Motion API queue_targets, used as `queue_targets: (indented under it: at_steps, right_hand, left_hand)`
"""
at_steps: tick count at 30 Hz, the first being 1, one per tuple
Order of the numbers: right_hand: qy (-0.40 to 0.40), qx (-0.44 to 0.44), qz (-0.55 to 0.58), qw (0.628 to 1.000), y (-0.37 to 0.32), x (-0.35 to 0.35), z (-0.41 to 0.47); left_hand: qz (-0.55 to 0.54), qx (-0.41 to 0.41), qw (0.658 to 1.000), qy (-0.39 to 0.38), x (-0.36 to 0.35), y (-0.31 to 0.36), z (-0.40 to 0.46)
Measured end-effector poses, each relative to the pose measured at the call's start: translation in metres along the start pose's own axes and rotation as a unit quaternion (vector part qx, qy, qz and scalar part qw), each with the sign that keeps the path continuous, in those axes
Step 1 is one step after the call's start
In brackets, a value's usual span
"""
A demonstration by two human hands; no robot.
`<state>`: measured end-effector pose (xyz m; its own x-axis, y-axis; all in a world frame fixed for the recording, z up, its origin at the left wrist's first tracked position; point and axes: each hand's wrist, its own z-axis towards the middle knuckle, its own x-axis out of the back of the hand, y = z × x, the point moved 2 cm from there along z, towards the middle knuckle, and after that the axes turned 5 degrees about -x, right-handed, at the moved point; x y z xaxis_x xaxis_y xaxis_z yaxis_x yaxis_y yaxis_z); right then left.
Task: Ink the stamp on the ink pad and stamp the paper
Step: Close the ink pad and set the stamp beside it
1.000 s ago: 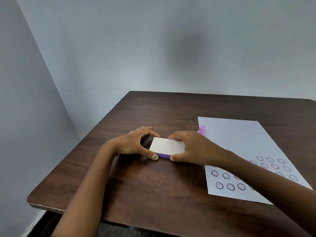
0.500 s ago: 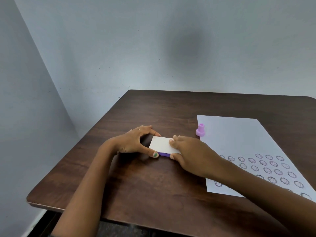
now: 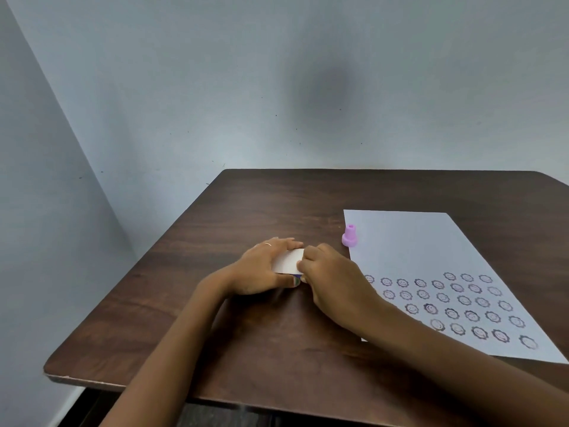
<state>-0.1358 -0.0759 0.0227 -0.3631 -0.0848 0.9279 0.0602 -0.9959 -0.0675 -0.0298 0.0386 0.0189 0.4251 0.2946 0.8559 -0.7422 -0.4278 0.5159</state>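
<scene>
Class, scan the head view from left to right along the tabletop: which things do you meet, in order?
Left hand → white-topped ink pad → right hand → pink stamp → paper bearing stamped smiley marks, all on the dark wooden table.

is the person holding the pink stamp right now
No, the pink stamp stands alone on the corner of the paper, while both hands are on the ink pad.
</scene>
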Motion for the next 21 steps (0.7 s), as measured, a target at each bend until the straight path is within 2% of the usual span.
queue_targets:
  at_steps: [4,10,17,21]
  right_hand:
    - [0.036,-0.008,0.016,0.999,0.006,0.001,0.000]
    - [0.073,-0.017,0.049,0.996,0.013,-0.002,-0.001]
    - [0.067,-0.017,0.096,0.993,0.026,-0.008,0.001]
    - [0.138,-0.060,0.138,0.979,0.041,0.008,0.005]
  left_hand:
    - [0.060,0.004,0.998,0.025,-0.011,0.002,0.001]
    - [0.129,-0.040,0.986,0.102,-0.031,0.012,0.002]
    - [0.118,-0.021,0.987,0.109,-0.034,0.010,0.005]
    - [0.127,0.005,0.984,0.125,-0.032,0.003,0.016]
